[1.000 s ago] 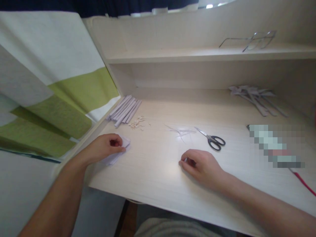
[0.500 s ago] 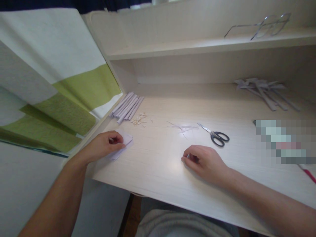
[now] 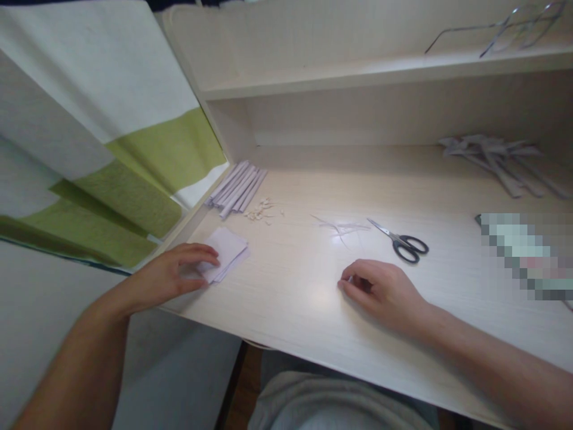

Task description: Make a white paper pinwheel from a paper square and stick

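My left hand (image 3: 183,272) reaches over the left side of the desk, thumb and fingers apart. Its fingertips are at the near-left edge of a small stack of white paper slips (image 3: 229,251), and I cannot tell whether they press on it. My right hand (image 3: 376,289) rests on the desk with its fingers curled and thumb against the fingertips; nothing shows in it. Beyond it lie black-handled scissors (image 3: 405,243), blades pointing away to the left. Thin paper strips (image 3: 342,228) lie left of the blade tips.
Rolled paper tubes (image 3: 239,188) lie at the back left, with small pale scraps (image 3: 259,210) beside them. More paper tubes with flared ends (image 3: 492,155) are piled at the back right. A blurred-out object (image 3: 519,251) lies right. Glasses (image 3: 505,30) sit on the shelf (image 3: 340,83).
My left hand has opened from a pinch at the paper slips and drawn back to the left, uncovering more of the stack. The view has shifted slightly; my right hand keeps its pose.
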`<state>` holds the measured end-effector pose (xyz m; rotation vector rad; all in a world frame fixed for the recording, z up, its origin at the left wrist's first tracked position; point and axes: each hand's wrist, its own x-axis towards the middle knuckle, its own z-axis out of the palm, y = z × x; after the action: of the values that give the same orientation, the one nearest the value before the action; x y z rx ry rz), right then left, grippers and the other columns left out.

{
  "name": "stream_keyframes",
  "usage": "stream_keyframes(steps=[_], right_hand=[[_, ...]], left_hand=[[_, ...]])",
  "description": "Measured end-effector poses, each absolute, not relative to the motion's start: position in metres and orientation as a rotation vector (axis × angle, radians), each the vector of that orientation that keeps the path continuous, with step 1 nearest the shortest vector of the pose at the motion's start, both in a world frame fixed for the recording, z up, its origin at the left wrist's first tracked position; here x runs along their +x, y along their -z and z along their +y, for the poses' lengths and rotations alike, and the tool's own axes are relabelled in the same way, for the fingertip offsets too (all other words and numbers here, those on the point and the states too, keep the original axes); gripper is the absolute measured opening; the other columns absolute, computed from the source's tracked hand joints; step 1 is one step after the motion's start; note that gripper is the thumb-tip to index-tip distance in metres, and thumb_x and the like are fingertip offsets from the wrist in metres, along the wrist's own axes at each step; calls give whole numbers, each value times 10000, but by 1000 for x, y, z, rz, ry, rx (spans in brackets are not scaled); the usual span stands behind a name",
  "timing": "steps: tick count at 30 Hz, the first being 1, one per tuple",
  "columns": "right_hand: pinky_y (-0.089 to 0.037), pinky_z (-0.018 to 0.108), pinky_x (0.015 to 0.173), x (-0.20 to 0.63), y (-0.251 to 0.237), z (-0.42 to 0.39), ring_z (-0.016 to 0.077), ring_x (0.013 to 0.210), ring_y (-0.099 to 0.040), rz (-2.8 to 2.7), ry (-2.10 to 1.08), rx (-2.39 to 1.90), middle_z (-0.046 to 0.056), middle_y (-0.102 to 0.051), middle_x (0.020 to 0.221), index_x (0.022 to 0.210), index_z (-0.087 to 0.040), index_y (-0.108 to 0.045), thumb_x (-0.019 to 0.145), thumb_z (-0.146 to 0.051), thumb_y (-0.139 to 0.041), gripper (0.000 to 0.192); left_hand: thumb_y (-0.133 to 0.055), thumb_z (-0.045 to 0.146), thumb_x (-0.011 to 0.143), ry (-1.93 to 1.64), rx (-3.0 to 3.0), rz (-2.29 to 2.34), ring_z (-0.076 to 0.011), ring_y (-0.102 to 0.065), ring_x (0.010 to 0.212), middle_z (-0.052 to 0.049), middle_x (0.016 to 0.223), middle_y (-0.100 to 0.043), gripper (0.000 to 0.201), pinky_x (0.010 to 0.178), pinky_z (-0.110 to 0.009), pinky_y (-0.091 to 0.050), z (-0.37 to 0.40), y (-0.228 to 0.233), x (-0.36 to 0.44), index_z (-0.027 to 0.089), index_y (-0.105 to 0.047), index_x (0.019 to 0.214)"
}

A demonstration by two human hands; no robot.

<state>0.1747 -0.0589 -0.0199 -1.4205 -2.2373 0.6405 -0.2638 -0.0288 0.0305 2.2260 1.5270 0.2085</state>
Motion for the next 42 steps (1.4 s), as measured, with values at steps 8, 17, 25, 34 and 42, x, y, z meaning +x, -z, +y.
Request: stream_keyframes(steps=[8, 17, 25, 34, 42], right_hand=[[-416, 283, 622, 176, 20, -61, 172, 662, -621, -2237, -625, -1424, 18, -718, 756, 803, -218, -717, 892, -233, -587, 158], [-428, 285, 623, 174, 18, -60, 171, 667, -619, -2238, -655, -1433, 22, -724, 771, 811, -216, -724, 898, -242, -578, 173], [-427, 286, 622, 175, 19, -59, 179, 670, -630, -2235, -634, -1444, 22, -730, 768, 809, -223, -726, 893, -246, -584, 166], [-430, 294, 628, 174, 18, -61, 173, 662, -622, -2246, -624, -1441, 16, -719, 746, 816, -219, -726, 889, -242, -586, 160], [-430, 293, 611, 175, 21, -61, 176, 647, -609, -2244, -618, -1414, 23, -704, 728, 830, -216, -720, 897, -256, -599, 144]], left_hand=[[-752, 444, 802, -258, 2170, 1485, -266, -664, 1186, -53, 1279, -719, 274, 1117, -426, -461, -24, -26, -268, 295, -797, 1027], [-768, 450, 780, -330, 2080, 1524, -270, -697, 1122, -63, 1226, -747, 242, 1077, -432, -504, -28, -26, -269, 293, -811, 959], [-772, 483, 768, -328, 2075, 1538, -276, -693, 1131, -48, 1241, -742, 214, 1095, -434, -486, -29, -26, -271, 305, -812, 879], [-773, 517, 739, -237, 2036, 1568, -289, -674, 1180, -60, 1233, -747, 301, 1116, -435, -462, -22, -34, -268, 282, -808, 924], [-784, 497, 724, -284, 2048, 1518, -309, -686, 1150, -74, 1176, -769, 285, 1104, -453, -465, -19, -34, -267, 288, -808, 917]])
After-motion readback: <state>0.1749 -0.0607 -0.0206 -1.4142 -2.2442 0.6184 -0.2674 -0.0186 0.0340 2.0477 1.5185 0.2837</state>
